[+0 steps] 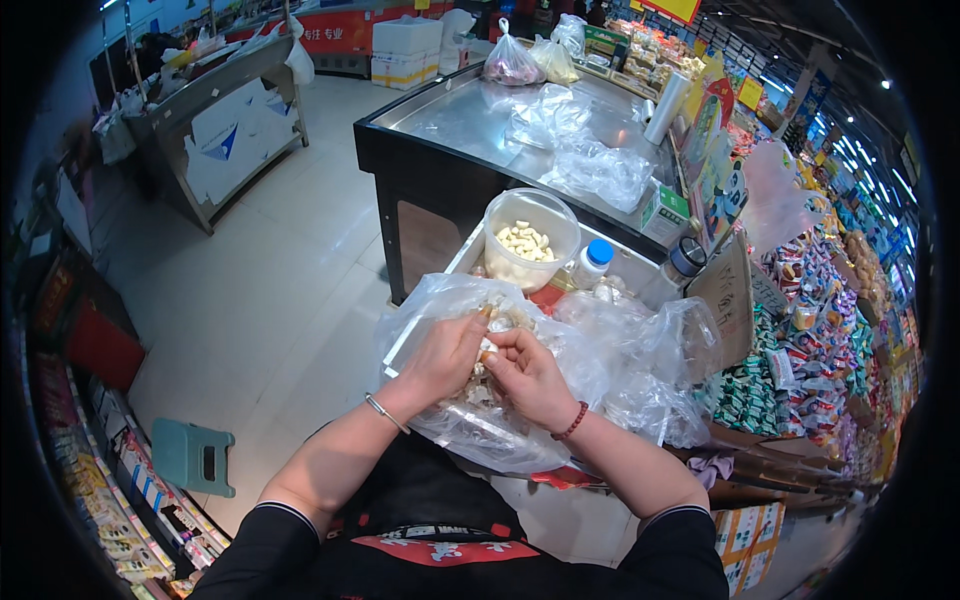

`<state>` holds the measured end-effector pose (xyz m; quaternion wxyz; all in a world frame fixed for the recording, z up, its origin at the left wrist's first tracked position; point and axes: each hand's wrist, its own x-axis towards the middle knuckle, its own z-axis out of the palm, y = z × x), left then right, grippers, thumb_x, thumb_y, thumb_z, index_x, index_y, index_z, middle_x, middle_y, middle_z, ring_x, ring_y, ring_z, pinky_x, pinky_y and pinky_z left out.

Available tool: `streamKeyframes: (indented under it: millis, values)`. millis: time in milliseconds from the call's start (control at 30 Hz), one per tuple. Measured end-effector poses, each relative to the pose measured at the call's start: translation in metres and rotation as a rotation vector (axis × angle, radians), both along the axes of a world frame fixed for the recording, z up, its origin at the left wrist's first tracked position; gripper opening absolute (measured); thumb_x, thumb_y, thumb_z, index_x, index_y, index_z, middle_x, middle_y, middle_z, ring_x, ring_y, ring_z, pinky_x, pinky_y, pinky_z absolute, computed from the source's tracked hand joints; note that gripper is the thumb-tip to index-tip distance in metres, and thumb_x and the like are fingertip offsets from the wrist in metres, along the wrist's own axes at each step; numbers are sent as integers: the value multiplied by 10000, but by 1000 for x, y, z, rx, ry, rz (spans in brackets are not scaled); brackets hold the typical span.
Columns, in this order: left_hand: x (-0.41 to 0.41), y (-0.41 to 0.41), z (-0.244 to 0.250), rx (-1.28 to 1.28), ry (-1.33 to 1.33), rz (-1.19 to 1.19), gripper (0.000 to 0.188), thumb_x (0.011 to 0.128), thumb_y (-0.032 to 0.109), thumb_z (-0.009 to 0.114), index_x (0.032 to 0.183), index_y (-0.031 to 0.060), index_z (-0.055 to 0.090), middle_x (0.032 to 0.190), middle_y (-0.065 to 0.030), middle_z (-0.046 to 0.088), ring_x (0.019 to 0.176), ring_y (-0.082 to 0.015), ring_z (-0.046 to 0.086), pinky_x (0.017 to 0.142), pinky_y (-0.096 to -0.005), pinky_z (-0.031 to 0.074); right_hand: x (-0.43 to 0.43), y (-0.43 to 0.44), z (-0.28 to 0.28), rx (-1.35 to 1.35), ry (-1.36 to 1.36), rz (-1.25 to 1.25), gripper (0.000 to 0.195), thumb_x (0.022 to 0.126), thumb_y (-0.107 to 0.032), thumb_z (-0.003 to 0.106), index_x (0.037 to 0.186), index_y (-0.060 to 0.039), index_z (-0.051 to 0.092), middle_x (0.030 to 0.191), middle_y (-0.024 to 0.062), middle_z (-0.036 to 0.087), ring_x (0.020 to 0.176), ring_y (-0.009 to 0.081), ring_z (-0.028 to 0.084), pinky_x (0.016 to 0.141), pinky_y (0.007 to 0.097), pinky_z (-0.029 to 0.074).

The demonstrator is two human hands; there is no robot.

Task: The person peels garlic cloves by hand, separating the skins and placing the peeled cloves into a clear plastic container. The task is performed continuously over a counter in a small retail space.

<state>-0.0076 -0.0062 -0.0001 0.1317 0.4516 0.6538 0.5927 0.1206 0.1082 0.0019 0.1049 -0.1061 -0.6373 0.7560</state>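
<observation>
Over a clear plastic bag spread open in front of me, my left hand and my right hand meet at the fingertips. Between them they pinch a small whitish piece, apparently a garlic clove, partly covered by the fingers. Loose papery garlic skins lie in the bag beneath. Just beyond my hands stands a translucent plastic tub holding peeled garlic cloves. To its right is a white bottle with a blue cap, with garlic bulbs beside it.
A metal-topped counter with crumpled plastic bags stands ahead. On it are a plastic roll and a green-white box. Wrapped sweets fill the right side. A green stool sits on the floor at left.
</observation>
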Motion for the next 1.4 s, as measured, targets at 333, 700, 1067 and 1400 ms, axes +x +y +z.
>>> streamKeyframes:
  millis: [333,700,1067,1400]
  values:
    - [-3,0,-3,-52,-18,20,514,1076,349,389,869,-67,610,719,-253,610,681,-404,605,651,-454,452,0,0,3,-27,-5,0,226,1016,-78,563,1217,1,500,808,15,562,576,60,538,523,211,456]
    - [-3,-1,-2,-107,-176,66,589,1076,438,397,878,-73,614,709,-134,607,711,-163,533,673,-388,453,3,15,7,412,-56,44,256,992,-71,584,1242,-32,544,867,21,603,675,69,578,606,234,497]
    - [-9,-6,1,73,-879,-249,298,1039,230,545,944,-32,651,832,-96,675,685,-141,623,660,-280,547,8,18,32,855,-164,-131,301,948,-141,619,1226,-26,603,999,221,676,924,387,668,804,421,533]
    - [-7,-8,-3,-12,-319,-242,203,1000,115,601,1015,-70,682,1015,-37,648,934,-98,577,845,-258,471,6,21,33,1048,70,-107,334,954,-102,585,1268,6,557,1149,246,634,1034,417,634,877,448,522]
